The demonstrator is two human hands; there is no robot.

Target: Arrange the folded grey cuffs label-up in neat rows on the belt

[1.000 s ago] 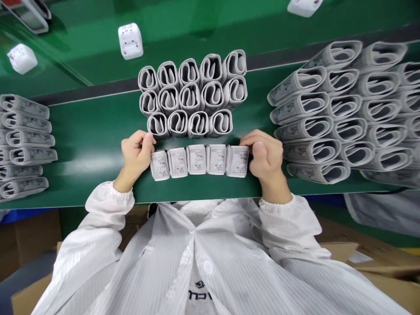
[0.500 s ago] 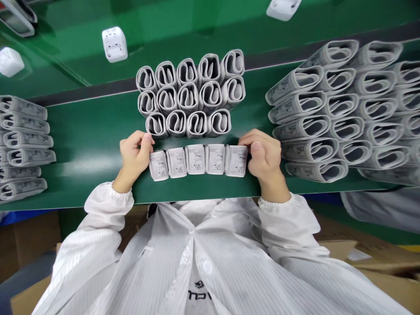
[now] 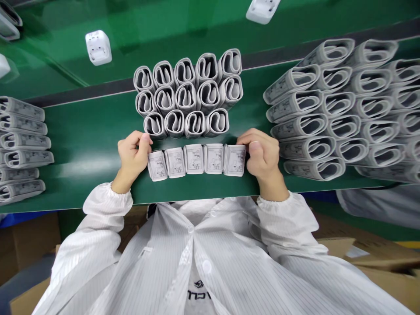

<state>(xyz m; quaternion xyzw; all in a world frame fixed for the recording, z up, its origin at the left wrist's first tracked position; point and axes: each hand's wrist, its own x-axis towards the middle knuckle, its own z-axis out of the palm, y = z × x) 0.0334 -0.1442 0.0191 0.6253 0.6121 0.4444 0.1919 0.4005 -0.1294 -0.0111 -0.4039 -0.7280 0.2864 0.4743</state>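
Note:
Several folded printed papers (image 3: 194, 159) form a side-by-side row near the front edge of the green table (image 3: 82, 131). At the row's left end my left hand (image 3: 134, 153) has its fingers curled and thumb pressed in, touching the end piece. My right hand (image 3: 260, 153) is closed in the same way against the right end piece. The row lies between both hands. Just behind it, several rolled papers (image 3: 187, 97) stand upright in three rows, their looped ends facing up.
A large group of rolled papers (image 3: 341, 103) fills the table's right side, and a smaller stack (image 3: 24, 141) is at the left edge. Beyond the dark strip, white plug-like devices (image 3: 98, 47) sit on a green surface. Cardboard boxes (image 3: 377, 245) are below at right.
The white devices beyond the strip have shifted left. The view has moved slightly; my hands and the row keep the same positions relative to each other.

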